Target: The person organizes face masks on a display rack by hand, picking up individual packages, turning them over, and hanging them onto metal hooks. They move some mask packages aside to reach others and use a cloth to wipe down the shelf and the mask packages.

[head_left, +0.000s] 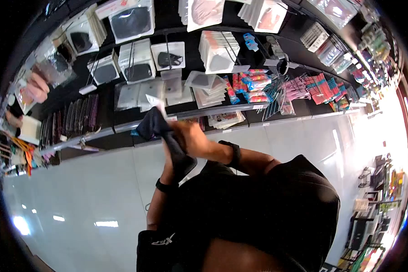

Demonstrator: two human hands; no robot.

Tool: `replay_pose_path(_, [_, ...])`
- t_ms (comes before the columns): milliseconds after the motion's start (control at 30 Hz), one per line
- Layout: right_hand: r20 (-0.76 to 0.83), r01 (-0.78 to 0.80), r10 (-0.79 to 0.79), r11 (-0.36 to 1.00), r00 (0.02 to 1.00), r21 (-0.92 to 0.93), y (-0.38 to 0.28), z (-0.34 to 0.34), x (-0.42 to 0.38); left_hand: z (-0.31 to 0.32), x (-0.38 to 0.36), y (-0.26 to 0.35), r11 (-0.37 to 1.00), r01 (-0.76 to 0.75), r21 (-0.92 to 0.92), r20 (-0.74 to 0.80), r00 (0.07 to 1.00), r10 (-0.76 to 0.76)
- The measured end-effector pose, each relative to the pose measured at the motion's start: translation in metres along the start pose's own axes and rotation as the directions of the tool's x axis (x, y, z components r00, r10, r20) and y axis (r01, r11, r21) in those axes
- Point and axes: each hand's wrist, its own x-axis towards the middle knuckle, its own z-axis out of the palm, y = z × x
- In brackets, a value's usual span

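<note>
Centre of frame, left to right: dark cloth item point(167, 140), long axis running from upper left to lower right. The left hand point(168, 156) lies under its lower end, grip hidden; the right hand point(190, 133) closes on its upper middle, below the shelf point(213, 110).

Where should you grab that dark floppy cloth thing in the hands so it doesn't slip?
Probably near its top end. The dark cloth piece is soft and hangs in a long strip from the shelf edge down toward the wrists, so a pinch grip from the side, across the narrow width, suits it. The right hand already closes on its middle; the left hand sits mostly hidden behind the lower part.
</note>
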Motion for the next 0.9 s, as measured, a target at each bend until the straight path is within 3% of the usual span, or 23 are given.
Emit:
replay_pose_path(33, [0.091,0.029,-0.018,0.992,0.996,-0.123,-0.016,-0.006,0.003,-0.001,-0.001,0.009,1.0,-0.002,0.031,-0.012,1.0,0.003])
replay_pose_path(100, [0.209,0.122,-0.088,0.981,0.974,-0.153,-0.029,-0.01,-0.002,-0.003,-0.003,0.027,0.996,-0.005,0.092,-0.037,0.999,0.008])
replay_pose_path(133, [0.114,0.322,-0.307,0.932,0.945,-0.165,-0.033,-0.01,-0.003,0.0,0.0,0.037,0.99,-0.077,0.122,-0.061,0.995,0.085])
replay_pose_path(267, [0.161,0.374,-0.381,0.924,0.91,0.072,-0.054,-0.023,-0.012,0.02,0.005,0.08,0.903,-0.358,0.238,-0.136,0.908,0.396])
replay_pose_path(300, [0.181,0.303,-0.317,0.947,0.931,0.103,-0.059,-0.033,-0.011,0.025,0.004,0.085,0.877,-0.401,0.263,-0.147,0.882,0.448])
replay_pose_path(367, [0.153,0.248,-0.239,0.968,0.959,-0.043,-0.053,-0.046,-0.008,0.033,-0.002,0.087,0.858,-0.429,0.281,-0.168,0.859,0.484])
replay_pose_path(400, [0.016,0.246,-0.246,0.965,0.969,-0.089,-0.042,-0.045,-0.007,0.035,-0.004,0.085,0.85,-0.439,0.29,-0.181,0.847,0.499])
replay_pose_path(500, [-0.063,-0.129,0.143,0.974,0.988,0.186,-0.043,-0.072,0.01,0.04,-0.008,0.08,0.873,-0.421,0.247,-0.231,0.849,0.475])
replay_pose_path(533, [-0.141,-0.136,0.161,0.976,0.977,0.169,-0.035,-0.071,0.011,0.04,-0.009,0.078,0.89,-0.404,0.211,-0.249,0.858,0.448])
replay_pose_path(633, [-0.312,-0.229,0.281,0.954,0.908,0.192,-0.026,-0.069,0.013,0.042,-0.006,0.066,0.956,-0.287,-0.062,-0.308,0.916,0.256])
replay_pose_path(733, [-0.45,-0.285,0.402,0.909,0.798,0.306,-0.01,-0.056,0.013,0.035,0.005,0.045,0.905,-0.179,-0.386,-0.332,0.942,0.045])
replay_pose_path(767, [-0.451,-0.312,0.443,0.888,0.775,0.337,-0.006,-0.051,0.01,0.026,0.01,0.032,0.941,-0.222,-0.254,-0.38,0.918,0.114])
replay_pose_path(833, [-0.453,-0.353,0.516,0.847,0.727,0.397,0.001,-0.043,0.006,0.008,0.013,0.027,0.928,-0.271,0.255,-0.466,0.807,0.363])
replay_pose_path(867, [-0.461,-0.314,0.478,0.866,0.748,0.389,0.004,-0.041,0.005,0.008,0.012,0.03,0.926,-0.273,0.262,-0.477,0.797,0.37])
replay_pose_path(900, [-0.315,-0.391,0.569,0.786,0.759,0.478,0.007,-0.045,0.001,0.008,0.01,0.034,0.923,-0.278,0.267,-0.488,0.787,0.378])
